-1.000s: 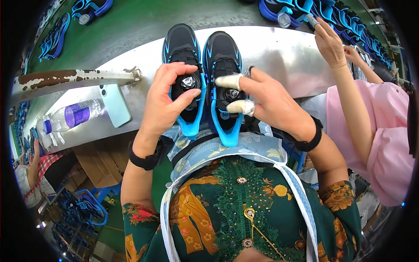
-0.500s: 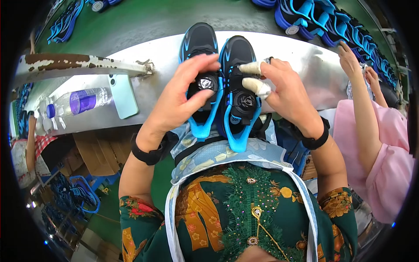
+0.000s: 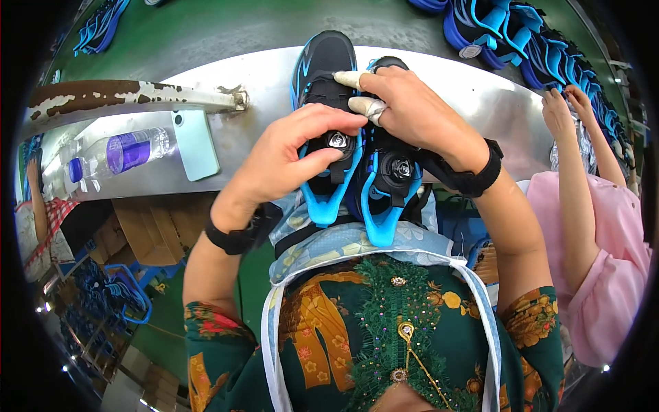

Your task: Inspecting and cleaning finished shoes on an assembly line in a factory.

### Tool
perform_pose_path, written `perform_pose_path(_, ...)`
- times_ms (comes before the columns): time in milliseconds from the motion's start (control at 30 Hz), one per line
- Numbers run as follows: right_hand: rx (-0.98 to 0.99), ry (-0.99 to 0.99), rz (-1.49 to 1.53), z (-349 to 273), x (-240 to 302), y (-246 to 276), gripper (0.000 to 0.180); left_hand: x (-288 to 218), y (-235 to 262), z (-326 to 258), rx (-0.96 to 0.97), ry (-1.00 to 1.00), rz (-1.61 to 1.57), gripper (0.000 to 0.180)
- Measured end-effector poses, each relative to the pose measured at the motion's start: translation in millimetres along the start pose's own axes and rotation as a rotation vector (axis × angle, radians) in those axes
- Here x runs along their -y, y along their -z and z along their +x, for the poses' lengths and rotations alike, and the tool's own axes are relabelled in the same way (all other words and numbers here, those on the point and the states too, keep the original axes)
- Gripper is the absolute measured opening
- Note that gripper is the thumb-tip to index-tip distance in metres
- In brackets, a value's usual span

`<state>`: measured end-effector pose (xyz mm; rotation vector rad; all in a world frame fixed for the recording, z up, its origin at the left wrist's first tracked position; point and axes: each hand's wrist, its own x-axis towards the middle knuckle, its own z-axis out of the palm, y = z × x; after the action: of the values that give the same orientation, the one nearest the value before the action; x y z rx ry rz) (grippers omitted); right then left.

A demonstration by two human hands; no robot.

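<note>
Black dial (image 3: 338, 140), left shoe (image 3: 328, 51): left hand (image 3: 283, 152) fingers arched around it, grip unclear. Right hand (image 3: 415, 106) fingers spread alongside, grasp unclear. Crowding could cause slip, jogging dial.

right shoe (image 3: 396, 169): partly behind right hand (image 3: 410, 104) | top-edge shoe (image 3: 429, 5): cut off

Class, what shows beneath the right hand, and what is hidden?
The right shoe lies under the right hand; its toe tip, dial and blue heel show. Most of its front is covered. Two wrapped fingers overlap the left shoe.
</note>
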<state>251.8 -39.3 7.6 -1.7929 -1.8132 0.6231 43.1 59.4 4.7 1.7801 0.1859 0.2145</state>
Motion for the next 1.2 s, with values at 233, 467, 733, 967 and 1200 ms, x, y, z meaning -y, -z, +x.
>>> perform_pose_path(233, -0.016, -0.031, -0.065, -6.4, 0.3, -1.6, 0.037, -5.2, -25.5, -7.5, -0.383, 0.012, 0.308, 0.045)
perform_pose_path(467, 0.044, -0.062, -0.011, -6.0, -10.0, -5.2, 0.038, 6.3, 3.7, 0.6, -0.012, -0.013, 0.189, 0.033)
perform_pose_path(733, -0.017, 0.002, -0.01, 3.6, -5.6, 1.5, 0.034, 13.7, 11.7, 2.1, -0.024, -0.059, 0.045, 0.034)
perform_pose_path(967, -0.042, 0.01, -0.051, -3.1, -11.0, -10.2, 0.031, 2.4, -2.3, -4.4, -0.165, -0.003, 0.292, 0.038)
perform_pose_path(1200, 0.032, 0.03, 0.119, 2.7, -12.1, -0.4, 0.032, 4.0, 19.9, -0.5, 0.109, -0.061, 0.217, 0.037)
